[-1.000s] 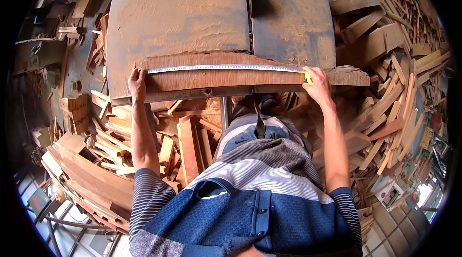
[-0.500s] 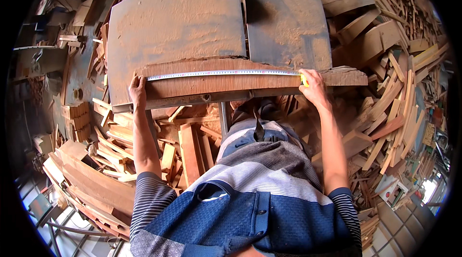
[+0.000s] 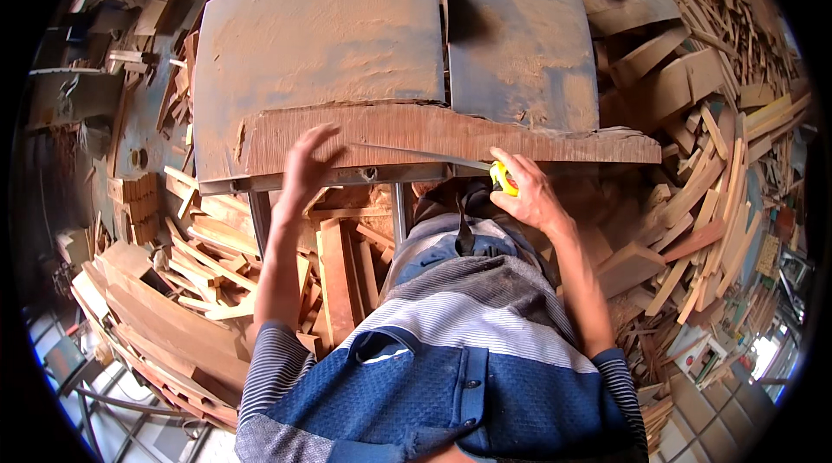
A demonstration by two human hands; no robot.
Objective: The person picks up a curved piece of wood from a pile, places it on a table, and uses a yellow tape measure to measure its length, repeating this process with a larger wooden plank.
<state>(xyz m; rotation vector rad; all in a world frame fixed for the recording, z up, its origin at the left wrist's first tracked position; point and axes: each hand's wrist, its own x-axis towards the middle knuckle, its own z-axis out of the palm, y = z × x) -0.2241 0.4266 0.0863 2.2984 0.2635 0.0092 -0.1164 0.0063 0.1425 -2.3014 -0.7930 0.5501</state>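
Note:
My right hand [image 3: 530, 194] is closed around a yellow tape measure [image 3: 500, 177] at the near edge of the board. A thin length of its tape blade [image 3: 416, 154] runs out to the left, slanting over the wood and blurred. Its free end lies close to the fingers of my left hand [image 3: 305, 167]. That hand is smeared by motion, but its fingers look apart and off the tape. Under both hands a long reddish-brown board [image 3: 381, 129] with a ragged far edge lies along the near side of the dusty metal machine table [image 3: 329, 38].
A narrow slot splits the sawdust-covered table top. Heaped offcuts [image 3: 706, 177] crowd the right side, with curved boards [image 3: 165, 316] and loose strips stacked at the lower left. Upright planks [image 3: 336, 277] stand below the table's near edge. The board's right end overhangs the table.
My left hand has come off the board's left end and moved right. The tape, stretched along the board before, is now much shorter. My right hand has shifted left and nearer with the tape measure.

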